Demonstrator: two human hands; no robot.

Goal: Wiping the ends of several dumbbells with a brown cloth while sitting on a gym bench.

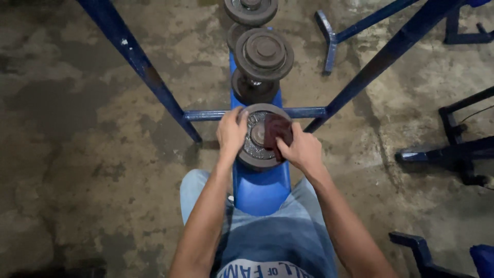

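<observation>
No packages, labels, signs, screens — none visible.

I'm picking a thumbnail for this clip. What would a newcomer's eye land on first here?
First, the two hands at the centre: the left hand grips the rim of a round weight plate standing on a blue bench, while the right hand presses a dark red cloth against its face. Next, more dumbbells line the bench beyond, framed by slanting blue bars over stained concrete floor.

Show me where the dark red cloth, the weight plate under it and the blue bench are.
dark red cloth (276, 133), head view, on its flat middle.
weight plate (252, 150), head view, on its grey face left of the cloth.
blue bench (261, 189), head view, on the bare near end.
</observation>
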